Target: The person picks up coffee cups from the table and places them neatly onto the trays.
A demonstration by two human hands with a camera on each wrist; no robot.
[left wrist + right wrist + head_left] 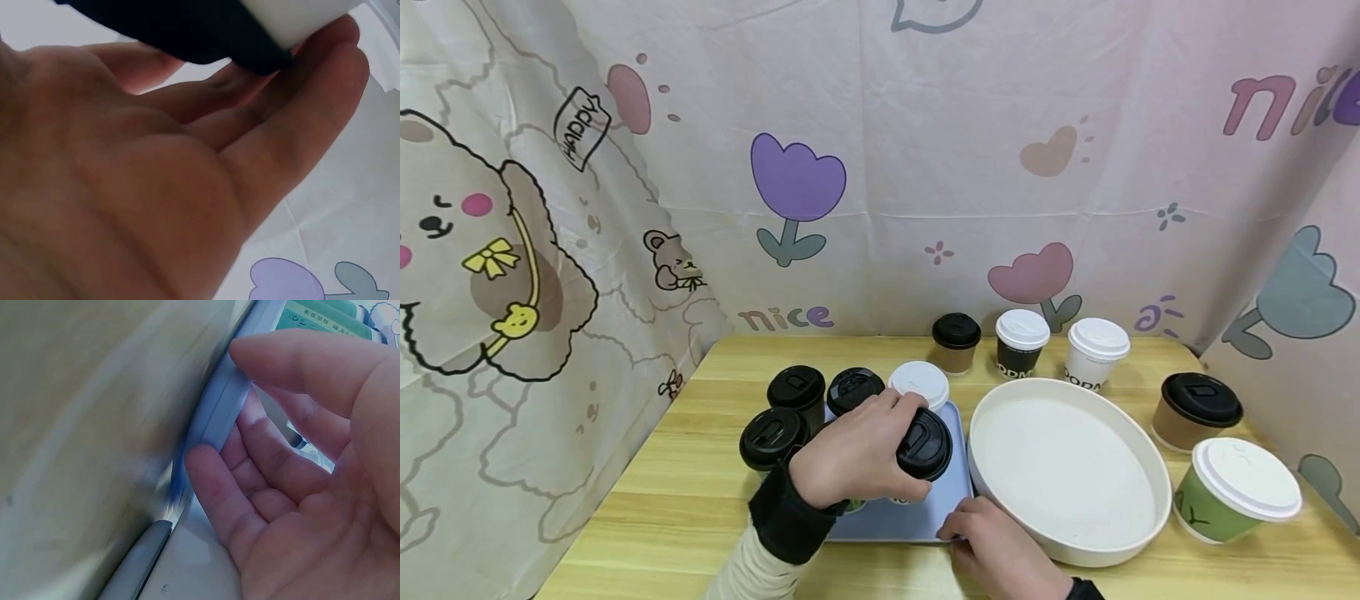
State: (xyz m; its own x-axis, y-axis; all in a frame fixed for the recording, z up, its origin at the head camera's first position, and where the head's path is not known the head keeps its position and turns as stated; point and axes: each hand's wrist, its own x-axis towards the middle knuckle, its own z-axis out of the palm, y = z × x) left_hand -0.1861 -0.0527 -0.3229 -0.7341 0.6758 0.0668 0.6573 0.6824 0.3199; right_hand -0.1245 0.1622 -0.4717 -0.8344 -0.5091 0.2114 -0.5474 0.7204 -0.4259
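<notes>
My left hand (pixel 857 454) grips a black-lidded paper cup (pixel 925 446) over the blue tray (pixel 898 525), thumb in front and fingers behind. In the left wrist view, the dark lid (pixel 181 31) and part of a white cup wall (pixel 300 22) lie against the fingers. My right hand (pixel 1000 542) holds the tray's front right corner; in the right wrist view its fingertips (pixel 203 462) meet the tray rim (pixel 225 394). Close around the left hand stand more black-lidded cups (pixel 795 387) and a white-lidded cup (pixel 919 383). The hand and wrist partly hide a green cup.
A round white dish (pixel 1067 467) sits right beside the tray. Behind it are a black-lidded brown cup (pixel 956 342) and two white-lidded cups (pixel 1022 342). Another brown cup (pixel 1195 408) and a green cup (pixel 1232 492) stand to its right. Printed cloth (pixel 917 167) hangs behind the table.
</notes>
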